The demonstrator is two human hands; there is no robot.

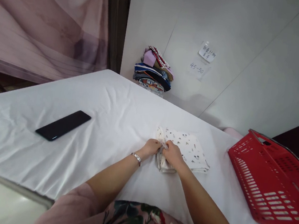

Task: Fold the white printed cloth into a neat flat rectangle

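Note:
A folded white cloth (191, 148) with a small scattered print lies on the white-covered table, its left end gathered up in several layers. My left hand (152, 147), with a bracelet at the wrist, is closed on that left edge. Right beside it, my right hand (173, 153) grips the same layered edge from above, its fingers curled into the folds. The two hands almost touch. Some fingertips are hidden among the layers.
A black phone (63, 125) lies on the white sheet (104, 120) at the left. At the right stands a red plastic basket (269, 183). Beyond the table's far edge, a pile of folded clothes (155, 70) rises against the grey wall, which bears two paper notes (207, 52).

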